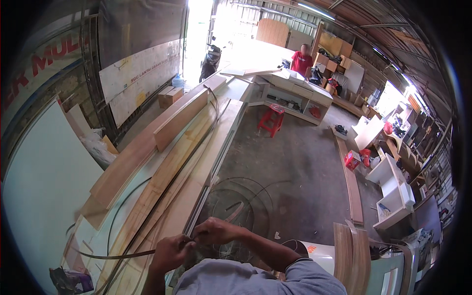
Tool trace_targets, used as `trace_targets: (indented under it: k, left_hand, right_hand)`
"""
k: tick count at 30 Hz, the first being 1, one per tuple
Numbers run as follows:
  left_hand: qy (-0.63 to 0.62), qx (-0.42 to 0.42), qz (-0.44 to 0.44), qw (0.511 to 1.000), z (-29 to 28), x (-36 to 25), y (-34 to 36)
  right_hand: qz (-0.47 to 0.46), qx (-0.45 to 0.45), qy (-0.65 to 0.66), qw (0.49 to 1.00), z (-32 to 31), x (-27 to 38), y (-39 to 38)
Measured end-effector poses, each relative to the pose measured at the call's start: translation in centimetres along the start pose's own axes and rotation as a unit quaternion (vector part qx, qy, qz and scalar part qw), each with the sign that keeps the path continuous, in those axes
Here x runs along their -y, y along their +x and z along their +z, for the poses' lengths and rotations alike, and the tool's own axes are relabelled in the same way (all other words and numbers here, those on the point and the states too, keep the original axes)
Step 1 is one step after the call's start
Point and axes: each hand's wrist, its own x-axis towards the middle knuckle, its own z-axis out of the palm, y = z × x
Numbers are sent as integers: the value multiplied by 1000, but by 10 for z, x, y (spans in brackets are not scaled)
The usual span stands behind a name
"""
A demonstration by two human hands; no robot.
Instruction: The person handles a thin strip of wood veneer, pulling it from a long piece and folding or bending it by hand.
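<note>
- From where I stand, a grey concrete floor (295,172) spreads through a workshop with a dark ribbed roof (383,19) and strip lights; daylight pours through a tall opening at the far left.
- Along the person's left runs a bank of long boards (173,167), pale and reddish wood laid side by side, with a dark, narrow band (187,156) lying lengthwise over them.
- Beyond its far end, a motorbike (211,61) stands by the opening, and a cardboard box (170,97) sits near the wall.
- A red stool (271,121) stands before a white counter (295,98); behind that is another person in a red shirt (302,62).
- Over to the right are a white shelf unit (393,189) and a long plank (348,182) flat on the floor; curved wood-toned panels (351,255) stand close by the person's right side.
- Thin, dark loops (269,196) sprawl over the floor just past the hands, near where they work.
- The left hand (169,252) is closed round a brown strip (123,256), which trails away leftward over the boards' near end.
- The right hand (214,231) meets the left one's fingertips at the boards' edge, fingers bent; I can't tell whether they are clamped on the strip.
</note>
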Motion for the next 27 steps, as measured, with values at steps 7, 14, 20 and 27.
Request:
trace_targets:
  k: [7, 14, 20, 27]
  left_hand:
    - [-82, 21, -75, 994, -19, 22, -12]
    - [-132, 43, -102, 985, -12, 12, -11]
    - [-115, -4, -12, 993, -2, 8, 3]
    - [-132, -22, -69, 989, -13, -2, 14]
  right_hand:
    - [50, 27, -49, 997, -41, 2, -19]
    - [46, 47, -72, 995, -26, 8, -4]
    - [34, 21, 68, 997, -16, -6, 7]
    - [112, 62, 85, 988, -29, -14, 10]
